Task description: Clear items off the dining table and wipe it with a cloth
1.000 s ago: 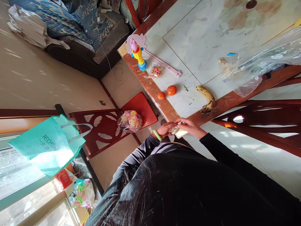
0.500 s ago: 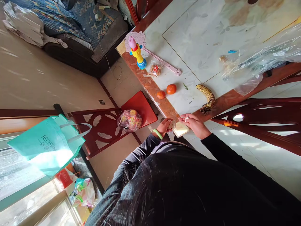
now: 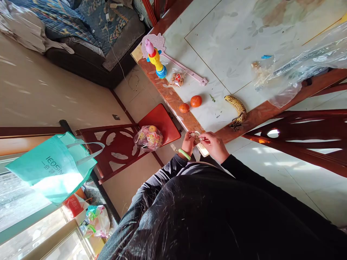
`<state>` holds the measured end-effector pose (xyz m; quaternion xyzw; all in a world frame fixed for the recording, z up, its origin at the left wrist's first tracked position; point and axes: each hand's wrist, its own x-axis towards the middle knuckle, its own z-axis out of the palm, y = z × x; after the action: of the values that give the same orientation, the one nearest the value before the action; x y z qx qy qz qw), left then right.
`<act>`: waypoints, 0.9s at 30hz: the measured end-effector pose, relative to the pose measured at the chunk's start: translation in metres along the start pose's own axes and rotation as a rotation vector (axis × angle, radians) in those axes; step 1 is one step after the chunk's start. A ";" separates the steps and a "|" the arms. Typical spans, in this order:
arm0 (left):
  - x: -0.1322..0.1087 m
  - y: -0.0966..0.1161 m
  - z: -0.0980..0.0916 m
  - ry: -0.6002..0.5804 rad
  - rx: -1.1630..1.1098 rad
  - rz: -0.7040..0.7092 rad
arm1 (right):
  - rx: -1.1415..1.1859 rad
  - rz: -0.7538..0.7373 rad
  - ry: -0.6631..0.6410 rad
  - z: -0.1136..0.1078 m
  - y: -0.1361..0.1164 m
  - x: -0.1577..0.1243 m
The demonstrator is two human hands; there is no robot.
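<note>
My left hand (image 3: 188, 143), with a green bangle on the wrist, and my right hand (image 3: 214, 145) meet at the near corner of the marble-topped table (image 3: 225, 54). Both hands have their fingers pinched together round a small whitish thing (image 3: 197, 135) that I cannot name. Just under the hands lies a pale flat piece (image 3: 203, 149) at the table's corner. A spotted banana (image 3: 236, 105) lies on the table beyond my right hand, and two tangerines (image 3: 195, 101) sit beyond my left hand.
Farther along the table edge lie a snack packet (image 3: 176, 78), a pink fly swatter (image 3: 187, 72) and a colourful toy (image 3: 155, 59). A clear plastic bag (image 3: 292, 68) is at the right. A red chair (image 3: 159, 124) holds a bag of snacks (image 3: 149, 138); a teal bag (image 3: 51, 168) hangs on its back.
My hands have come closer together over the table corner and shifted slightly left, turning the small whitish thing between the fingers. The view has drifted a little.
</note>
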<state>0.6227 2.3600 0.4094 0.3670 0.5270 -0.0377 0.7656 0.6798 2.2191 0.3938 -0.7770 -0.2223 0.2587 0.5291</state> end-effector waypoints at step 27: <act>-0.008 0.007 0.007 -0.047 0.152 -0.055 | -0.239 -0.172 -0.012 -0.003 0.004 -0.007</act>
<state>0.6275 2.3582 0.4210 0.4085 0.5145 -0.1075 0.7462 0.6764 2.2113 0.3925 -0.8110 -0.3203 0.1890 0.4517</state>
